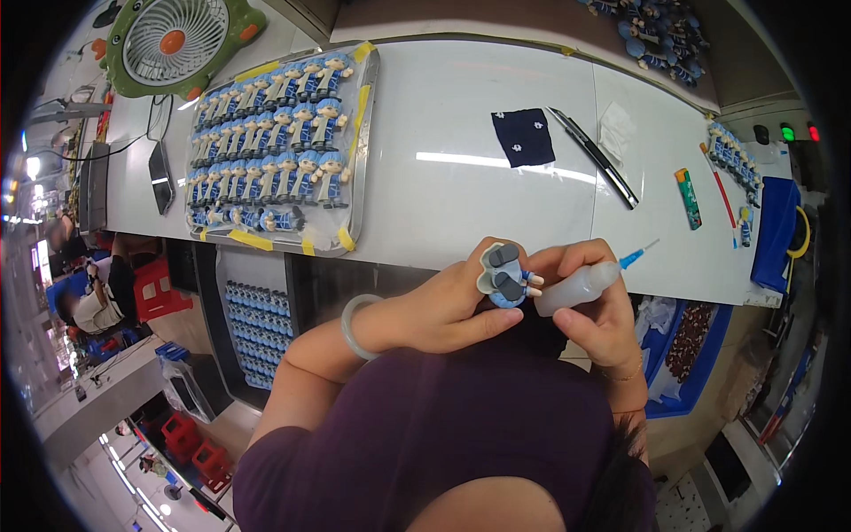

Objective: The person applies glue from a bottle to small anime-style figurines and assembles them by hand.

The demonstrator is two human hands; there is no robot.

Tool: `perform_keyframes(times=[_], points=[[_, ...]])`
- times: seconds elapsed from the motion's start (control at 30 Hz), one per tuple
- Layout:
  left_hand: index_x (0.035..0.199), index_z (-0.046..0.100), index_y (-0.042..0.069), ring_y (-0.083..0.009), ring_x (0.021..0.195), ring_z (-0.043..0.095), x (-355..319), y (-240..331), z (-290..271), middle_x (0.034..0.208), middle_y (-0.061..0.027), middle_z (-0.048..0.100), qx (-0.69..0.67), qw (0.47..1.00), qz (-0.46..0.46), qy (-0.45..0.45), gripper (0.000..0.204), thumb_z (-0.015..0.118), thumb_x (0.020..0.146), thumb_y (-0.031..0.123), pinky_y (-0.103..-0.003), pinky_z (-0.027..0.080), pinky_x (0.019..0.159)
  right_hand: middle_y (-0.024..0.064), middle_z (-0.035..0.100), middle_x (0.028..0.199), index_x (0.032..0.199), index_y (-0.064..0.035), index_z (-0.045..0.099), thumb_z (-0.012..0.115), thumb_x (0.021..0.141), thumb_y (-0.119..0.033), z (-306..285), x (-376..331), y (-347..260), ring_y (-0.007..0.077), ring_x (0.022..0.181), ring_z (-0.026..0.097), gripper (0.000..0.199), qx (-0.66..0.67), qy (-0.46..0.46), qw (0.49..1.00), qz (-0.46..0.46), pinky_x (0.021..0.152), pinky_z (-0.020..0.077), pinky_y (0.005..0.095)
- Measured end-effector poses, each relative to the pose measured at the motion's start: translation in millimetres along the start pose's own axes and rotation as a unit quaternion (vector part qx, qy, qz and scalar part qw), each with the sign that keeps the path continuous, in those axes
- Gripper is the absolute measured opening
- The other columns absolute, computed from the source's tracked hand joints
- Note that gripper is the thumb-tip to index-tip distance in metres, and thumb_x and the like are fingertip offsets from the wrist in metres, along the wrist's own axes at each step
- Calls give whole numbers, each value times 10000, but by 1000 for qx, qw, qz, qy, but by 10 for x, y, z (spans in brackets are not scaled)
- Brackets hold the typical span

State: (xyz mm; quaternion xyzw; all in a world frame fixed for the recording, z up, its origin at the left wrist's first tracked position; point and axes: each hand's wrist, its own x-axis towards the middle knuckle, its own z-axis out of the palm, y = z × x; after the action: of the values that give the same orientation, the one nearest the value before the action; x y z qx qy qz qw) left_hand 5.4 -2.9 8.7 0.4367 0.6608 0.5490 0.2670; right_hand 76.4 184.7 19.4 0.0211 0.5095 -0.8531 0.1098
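Observation:
My left hand [465, 301] is closed on a small toy figurine [503, 277], whose dark soles point up toward me; its head side is partly hidden by my fingers and thumb. Close beside it, my right hand [596, 310] grips a translucent squeeze bottle [574, 288] tipped with a blue dispensing needle [640, 254]. The needle points up and to the right, away from the figurine. Both hands are held in front of my body at the near edge of the white table [425, 195].
A tray [362, 151] of blue-haired figurines stands left, below a green fan [173, 44]. Farther right lie a dark cloth [523, 137], a utility knife [598, 160], white tissue [615, 131], a lighter [688, 199], a red stick [720, 191] and more figurines [734, 160]. A blue bin [678, 403] sits below.

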Motion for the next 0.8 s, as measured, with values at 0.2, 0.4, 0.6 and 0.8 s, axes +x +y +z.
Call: perform_keyframes(times=[0.2, 0.4, 0.6, 0.8], points=[[921, 470, 9, -201, 797, 465, -48, -49, 81, 914, -99, 450, -151, 982, -8, 109, 255, 574, 694, 59, -299, 378, 713, 110, 524, 1004, 937, -22, 472, 599, 705, 14, -194, -92, 1, 160, 875, 521, 267, -230, 47, 969, -77, 772, 414, 272], [995, 395, -19, -225, 524, 523, -18, -89, 96, 721, -84, 497, 3, 988, 41, 150, 375, 588, 706, 123, -293, 429, 494, 86, 584, 857, 861, -32, 586, 669, 609, -9, -196, -82, 17, 208, 809, 536, 266, -408, 106, 892, -165, 700, 433, 285], [1002, 382, -40, -249, 485, 523, 1, -66, 85, 649, -70, 515, 83, 982, 40, 167, 416, 603, 699, 138, -305, 427, 458, 70, 578, 836, 849, -51, 617, 662, 564, 14, -137, -81, -31, 229, 799, 522, 296, -502, 150, 825, -212, 686, 430, 292], [985, 390, -31, -265, 456, 509, 1, -36, 82, 592, -84, 498, 143, 971, 17, 190, 420, 625, 680, 137, -322, 415, 429, 61, 547, 846, 873, -85, 632, 678, 532, 35, -123, -113, -13, 236, 791, 509, 365, -568, 195, 753, -269, 685, 431, 307]])
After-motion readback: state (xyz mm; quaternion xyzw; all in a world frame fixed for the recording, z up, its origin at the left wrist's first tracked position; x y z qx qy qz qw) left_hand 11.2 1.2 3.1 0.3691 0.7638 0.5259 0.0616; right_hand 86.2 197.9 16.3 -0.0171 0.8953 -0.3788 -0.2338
